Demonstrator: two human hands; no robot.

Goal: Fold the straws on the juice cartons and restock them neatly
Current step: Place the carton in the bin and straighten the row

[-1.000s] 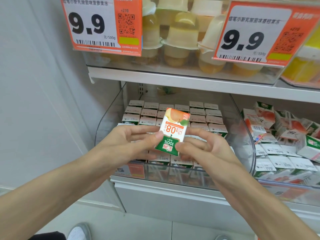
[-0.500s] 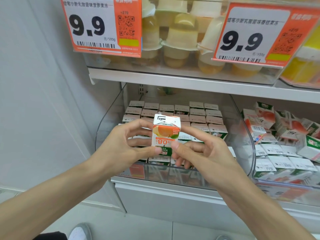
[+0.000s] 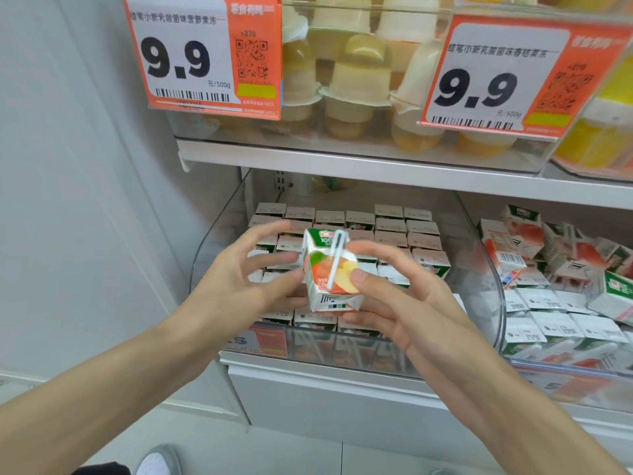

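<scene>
A small juice carton with green and orange print is held in front of the clear left bin. Its white wrapped straw lies diagonally down the face turned toward me. My right hand grips the carton, thumb on the front by the straw's lower end and fingers under and behind it. My left hand is beside the carton's left side with fingers spread and blurred; its thumb reaches the carton's lower left edge. Rows of upright cartons fill the bin behind.
A second clear bin at the right holds jumbled cartons. Above, a shelf carries jelly cups behind two orange 9.9 price cards. A grey wall panel stands at the left.
The carton has been turned so its straw side faces me. My left hand has let go and spread its fingers, while my right hand now carries the carton.
</scene>
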